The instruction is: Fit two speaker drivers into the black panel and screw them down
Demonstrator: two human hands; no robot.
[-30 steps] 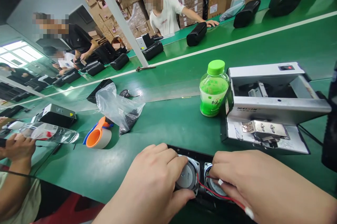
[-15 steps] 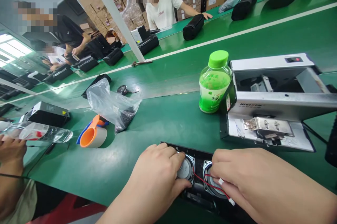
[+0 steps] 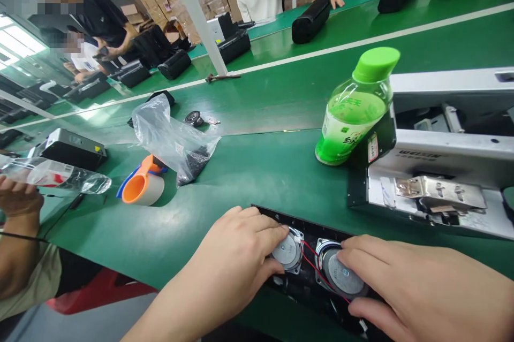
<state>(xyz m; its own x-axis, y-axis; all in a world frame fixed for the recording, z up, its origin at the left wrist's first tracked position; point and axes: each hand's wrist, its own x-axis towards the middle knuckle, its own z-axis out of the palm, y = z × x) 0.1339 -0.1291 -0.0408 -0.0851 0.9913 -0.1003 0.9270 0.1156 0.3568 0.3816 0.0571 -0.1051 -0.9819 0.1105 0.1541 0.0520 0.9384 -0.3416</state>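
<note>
Two round speaker drivers with grey magnets sit side by side on a long black panel (image 3: 299, 296) at the table's near edge. My left hand (image 3: 241, 259) is closed around the left speaker (image 3: 287, 254), fingers over its top and thumb at its lower side. On the right speaker (image 3: 344, 273), my right hand (image 3: 413, 278) has its fingertips at the upper edge and its thumb at the lower edge. A thin red wire (image 3: 311, 261) runs across both speakers, with a small white connector (image 3: 363, 325) hanging near my right thumb. My right hand hides the panel's right end.
A green-capped bottle (image 3: 353, 109) stands beside a silver metal machine (image 3: 453, 160) at right. Left lie a plastic bag (image 3: 160, 128), a tape roll (image 3: 146, 189) on an orange holder and a loose speaker (image 3: 194, 118). Co-workers sit beyond; one's hand (image 3: 20, 195) is at far left.
The camera view has shifted. My right fingers have moved off the white connector and spread around the right speaker, baring more of its magnet. My left hand stays on the left speaker.
</note>
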